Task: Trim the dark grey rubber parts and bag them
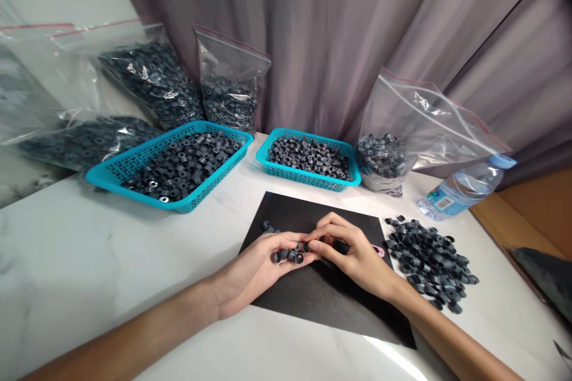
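Observation:
My left hand [259, 262] is turned palm up over a black mat [348, 315], its fingers curled around several small dark grey cylindrical pieces [288, 255] with hollow ends. My right hand [351, 250] meets it at the fingertips. Between its thumb and index finger is one small dark cylindrical piece [306, 247], partly covered by the fingers. A few more grey pieces [267, 227] lie on the mat just behind my left hand. The pink end of some object [379, 250] shows beside my right hand; the rest is hidden.
Two blue baskets [190, 201] [308, 177] of grey pieces stand behind the mat. Clear zip bags of similar pieces [152, 80] [230, 95] [384, 155] lean along the back. To the right are a loose pile [431, 262] and a water bottle [465, 190] on the white marbled table [89, 268].

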A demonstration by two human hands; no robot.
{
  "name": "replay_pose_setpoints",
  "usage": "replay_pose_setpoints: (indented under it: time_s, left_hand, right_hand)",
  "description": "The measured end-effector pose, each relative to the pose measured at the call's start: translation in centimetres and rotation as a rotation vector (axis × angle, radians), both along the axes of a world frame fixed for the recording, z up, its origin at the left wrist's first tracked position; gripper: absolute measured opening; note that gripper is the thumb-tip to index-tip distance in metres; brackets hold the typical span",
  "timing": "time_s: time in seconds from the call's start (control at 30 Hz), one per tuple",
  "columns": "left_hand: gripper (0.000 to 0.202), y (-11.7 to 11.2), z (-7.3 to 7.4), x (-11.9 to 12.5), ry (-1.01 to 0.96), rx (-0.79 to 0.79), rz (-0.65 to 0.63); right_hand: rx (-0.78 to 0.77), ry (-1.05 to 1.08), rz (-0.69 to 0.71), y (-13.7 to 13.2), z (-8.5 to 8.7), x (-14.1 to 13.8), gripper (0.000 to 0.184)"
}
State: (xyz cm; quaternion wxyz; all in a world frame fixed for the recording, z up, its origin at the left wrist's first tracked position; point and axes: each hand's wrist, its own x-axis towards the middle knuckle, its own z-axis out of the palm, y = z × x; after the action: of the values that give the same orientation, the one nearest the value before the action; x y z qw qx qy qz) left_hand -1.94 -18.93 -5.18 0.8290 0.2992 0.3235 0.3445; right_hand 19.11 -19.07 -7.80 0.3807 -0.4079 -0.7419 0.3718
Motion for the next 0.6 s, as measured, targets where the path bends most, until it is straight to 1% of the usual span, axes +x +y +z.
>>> replay_pose_setpoints:
  time_s: [0.07,0.17,0.27,0.4,0.6]
  left_hand:
    - [0.022,-0.1,0.2,-0.1,0.012,-0.013,0.024]
    - [0.022,-0.1,0.4,-0.3,0.069,-0.045,0.062]
    - [0.024,0.0,0.4,-0.4,0.095,-0.064,0.077]
    - [0.024,0.0,0.3,-0.4,0.091,-0.083,0.082]
    - [0.027,0.0,0.3,-0.3,0.086,-0.116,0.087]
  right_hand:
    - [-0.045,0.041,-0.023,0.0,-0.3,-0.1,0.024]
    - [-0.128,0.148,-0.102,0.1,-1.0,-0.4,0.031]
    - [-0.167,0.216,-0.166,0.2,-1.9,-0.6,0.036]
    - [-0.183,0.252,-0.186,0.2,-2.6,-0.8,0.039]
    - [-0.191,0.253,-0.191,0.1,-2.5,-0.9,0.038]
